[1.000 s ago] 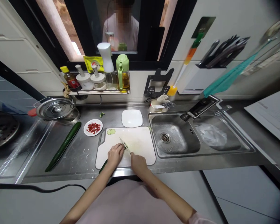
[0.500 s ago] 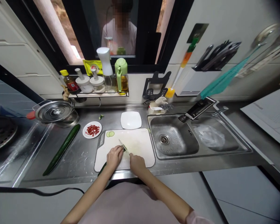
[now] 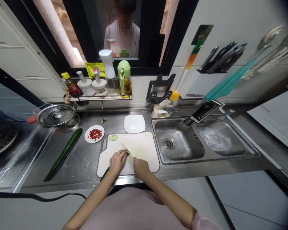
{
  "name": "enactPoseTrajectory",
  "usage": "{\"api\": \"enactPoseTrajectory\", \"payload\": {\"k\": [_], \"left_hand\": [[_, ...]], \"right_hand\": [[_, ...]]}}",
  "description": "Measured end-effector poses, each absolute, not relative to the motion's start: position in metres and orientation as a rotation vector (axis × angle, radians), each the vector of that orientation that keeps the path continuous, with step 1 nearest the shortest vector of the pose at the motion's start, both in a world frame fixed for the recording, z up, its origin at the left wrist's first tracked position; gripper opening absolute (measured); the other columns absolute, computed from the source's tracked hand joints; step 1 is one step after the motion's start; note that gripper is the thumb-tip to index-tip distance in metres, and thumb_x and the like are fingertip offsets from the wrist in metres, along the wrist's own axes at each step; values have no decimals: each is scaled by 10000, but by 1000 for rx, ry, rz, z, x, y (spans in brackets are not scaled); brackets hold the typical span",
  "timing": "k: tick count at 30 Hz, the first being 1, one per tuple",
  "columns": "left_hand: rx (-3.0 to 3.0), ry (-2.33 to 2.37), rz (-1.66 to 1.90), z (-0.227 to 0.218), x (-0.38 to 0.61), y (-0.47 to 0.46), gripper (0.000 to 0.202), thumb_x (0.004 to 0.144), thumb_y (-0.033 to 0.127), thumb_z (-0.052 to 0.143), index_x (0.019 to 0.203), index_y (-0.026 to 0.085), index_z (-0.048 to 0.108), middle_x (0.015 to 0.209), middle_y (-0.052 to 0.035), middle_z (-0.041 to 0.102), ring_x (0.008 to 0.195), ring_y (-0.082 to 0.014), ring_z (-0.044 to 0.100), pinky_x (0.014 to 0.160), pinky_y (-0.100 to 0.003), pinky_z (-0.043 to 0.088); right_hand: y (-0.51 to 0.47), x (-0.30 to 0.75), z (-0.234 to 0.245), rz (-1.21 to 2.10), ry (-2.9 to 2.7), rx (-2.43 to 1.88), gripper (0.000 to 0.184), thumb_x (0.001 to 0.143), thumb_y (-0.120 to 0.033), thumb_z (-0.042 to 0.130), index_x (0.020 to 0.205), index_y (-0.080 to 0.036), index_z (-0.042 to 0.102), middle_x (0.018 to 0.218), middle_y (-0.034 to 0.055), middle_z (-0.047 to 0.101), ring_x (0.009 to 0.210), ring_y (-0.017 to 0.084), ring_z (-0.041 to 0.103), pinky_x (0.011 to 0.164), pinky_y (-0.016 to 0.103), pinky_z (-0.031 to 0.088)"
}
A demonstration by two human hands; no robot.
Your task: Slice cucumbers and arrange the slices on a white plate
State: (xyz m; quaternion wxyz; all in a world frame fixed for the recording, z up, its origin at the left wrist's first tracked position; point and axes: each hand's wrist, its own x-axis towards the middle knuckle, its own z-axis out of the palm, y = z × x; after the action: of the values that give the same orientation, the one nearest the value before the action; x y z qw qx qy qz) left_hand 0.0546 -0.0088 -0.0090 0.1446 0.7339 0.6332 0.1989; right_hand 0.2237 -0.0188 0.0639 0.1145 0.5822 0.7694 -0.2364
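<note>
A white cutting board point(image 3: 144, 147) lies on the steel counter in front of me. My left hand point(image 3: 117, 161) is curled over a cucumber point(image 3: 105, 173) that lies on the board, its dark end poking out toward me. My right hand point(image 3: 141, 166) grips a knife point(image 3: 126, 150) whose blade rests at the cucumber's cut end beside my left fingers. Two cucumber slices point(image 3: 113, 138) lie at the board's far left corner.
A whole cucumber point(image 3: 63, 154) lies on the counter to the left, next to a small plate of chopped red chilli point(image 3: 94, 134). A square white plate point(image 3: 134, 123) sits behind the board. The sink point(image 3: 182, 143) is on the right, a lidded pot point(image 3: 56, 115) at the left.
The view has shifted slightly. Both hands stay at the cucumber on the board, with the knife blade a little closer to my left fingers.
</note>
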Motion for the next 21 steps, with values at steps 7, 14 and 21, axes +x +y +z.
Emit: {"api": "enactPoseTrajectory", "payload": {"k": [7, 14, 21], "left_hand": [[2124, 1828, 567, -6, 55, -8, 281, 937, 326, 446, 1137, 292, 640, 1136, -20, 660, 954, -167, 607, 824, -272, 467], [2138, 1836, 574, -5, 55, -9, 281, 940, 330, 439, 1120, 288, 651, 1139, -19, 664, 949, -172, 612, 805, -276, 470], [2138, 1815, 604, -6, 54, -8, 279, 937, 319, 447, 1122, 284, 652, 1124, -20, 666, 963, -165, 608, 841, -278, 470]], "right_hand": [[-16, 224, 66, -708, 2243, 1683, 312, 867, -75, 354, 1087, -141, 566, 941, 146, 696, 958, 244, 665, 748, 315, 463], [-16, 224, 66, -737, 2208, 1688, 295, 862, -71, 373, 1068, -143, 571, 963, 147, 694, 963, 231, 664, 762, 307, 460], [-13, 224, 66, -722, 2200, 1677, 290, 869, -73, 378, 1079, -142, 565, 956, 145, 693, 967, 227, 662, 765, 305, 454]]}}
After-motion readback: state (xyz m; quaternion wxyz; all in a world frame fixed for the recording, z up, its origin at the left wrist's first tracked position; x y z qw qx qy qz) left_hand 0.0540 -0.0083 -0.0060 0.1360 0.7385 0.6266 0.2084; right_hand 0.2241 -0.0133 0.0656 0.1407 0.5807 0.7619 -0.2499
